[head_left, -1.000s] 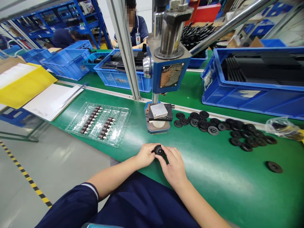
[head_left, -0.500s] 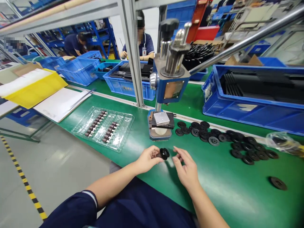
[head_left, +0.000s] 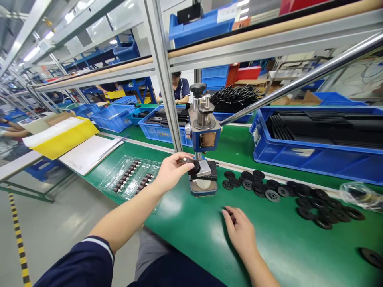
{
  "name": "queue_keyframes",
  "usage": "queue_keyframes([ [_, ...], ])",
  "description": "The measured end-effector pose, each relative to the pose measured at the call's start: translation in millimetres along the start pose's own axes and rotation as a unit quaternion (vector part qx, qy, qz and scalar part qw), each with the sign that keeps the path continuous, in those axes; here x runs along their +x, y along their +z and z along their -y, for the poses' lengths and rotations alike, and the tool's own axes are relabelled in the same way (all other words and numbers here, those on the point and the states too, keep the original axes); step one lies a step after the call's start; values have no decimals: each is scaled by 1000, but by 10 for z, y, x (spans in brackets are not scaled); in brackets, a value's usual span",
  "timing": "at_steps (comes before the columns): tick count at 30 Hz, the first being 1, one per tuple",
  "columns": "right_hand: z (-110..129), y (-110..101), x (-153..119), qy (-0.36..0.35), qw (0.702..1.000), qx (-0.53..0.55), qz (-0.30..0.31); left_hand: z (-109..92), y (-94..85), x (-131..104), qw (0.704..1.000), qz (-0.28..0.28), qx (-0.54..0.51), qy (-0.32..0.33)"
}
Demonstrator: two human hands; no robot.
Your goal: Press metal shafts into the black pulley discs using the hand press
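Note:
My left hand (head_left: 172, 171) grips a dark round part (head_left: 195, 166) with a flange, held beside the metal block (head_left: 204, 168) of the small blue press (head_left: 206, 137). Whether the part touches the block cannot be told. Lower right of the press, my right hand (head_left: 239, 225) rests near the green table (head_left: 191, 231) with its fingers curled; whatever may be inside them is hidden. A clear plastic tray (head_left: 115, 171) with rows of small dark cylinders lies left of the press. Several black discs (head_left: 272, 195) are scattered to its right.
A long blue bin (head_left: 314, 159) of black plates stands at the back right. Behind the upright metal post (head_left: 163, 75) is another blue bin (head_left: 155, 132). The press lever (head_left: 299, 79) slants up to the right. A yellow box (head_left: 66, 139) sits left. A person (head_left: 181, 89) sits beyond.
My left hand has carried the dark part forward to the press block. My right hand has moved away from it, and its fingers have curled in. The camera view has tilted upward.

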State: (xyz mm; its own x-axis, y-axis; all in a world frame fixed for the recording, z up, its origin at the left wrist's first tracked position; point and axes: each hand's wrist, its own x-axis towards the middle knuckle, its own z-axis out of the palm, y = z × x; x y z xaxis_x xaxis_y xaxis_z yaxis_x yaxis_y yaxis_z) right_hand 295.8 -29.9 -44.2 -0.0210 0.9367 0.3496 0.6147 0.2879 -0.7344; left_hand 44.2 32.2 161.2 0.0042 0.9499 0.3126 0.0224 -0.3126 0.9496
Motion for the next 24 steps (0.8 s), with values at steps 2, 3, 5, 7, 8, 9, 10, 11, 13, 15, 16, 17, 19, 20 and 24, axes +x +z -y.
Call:
queue_keyframes([
  [2,-26,-7,2,-7,1000,2,-5,-1,53,120,999,22,22,-27],
  [3,-36,-9,3,-10,1000,4,-7,13,81,163,998,33,34,-40],
  [5,-48,-10,5,-12,1000,7,-12,53,133,218,995,52,64,-48],
  [7,-54,-7,5,-11,1000,9,-15,89,175,241,992,59,108,-33],
  [8,-56,-5,5,-10,1000,10,-16,101,190,244,989,58,136,-24],
  [9,-57,-4,6,-9,1000,12,-15,109,202,243,985,57,162,-14],
  [10,-58,-4,7,-7,1000,13,-15,113,209,240,982,58,182,-6],
  [11,-57,-6,8,-6,1000,16,-14,117,214,236,979,60,194,-1],
  [13,-49,-14,11,-3,1000,20,-13,129,216,229,979,70,189,-2],
  [15,-33,-26,9,-1,1000,23,-12,151,214,223,983,77,166,-6],
  [16,-24,-31,5,1,1000,25,-12,165,212,220,984,78,157,-9],
  [17,-16,-33,-1,2,1000,26,-12,178,212,216,986,77,151,-10],
  [19,-4,-35,-9,6,999,29,-12,200,212,208,987,75,145,-10],
  [20,3,-40,-6,10,999,31,-13,207,212,204,987,74,143,-10],
  [24,166,-237,160,21,999,47,-18,202,216,197,989,75,129,-15],
])
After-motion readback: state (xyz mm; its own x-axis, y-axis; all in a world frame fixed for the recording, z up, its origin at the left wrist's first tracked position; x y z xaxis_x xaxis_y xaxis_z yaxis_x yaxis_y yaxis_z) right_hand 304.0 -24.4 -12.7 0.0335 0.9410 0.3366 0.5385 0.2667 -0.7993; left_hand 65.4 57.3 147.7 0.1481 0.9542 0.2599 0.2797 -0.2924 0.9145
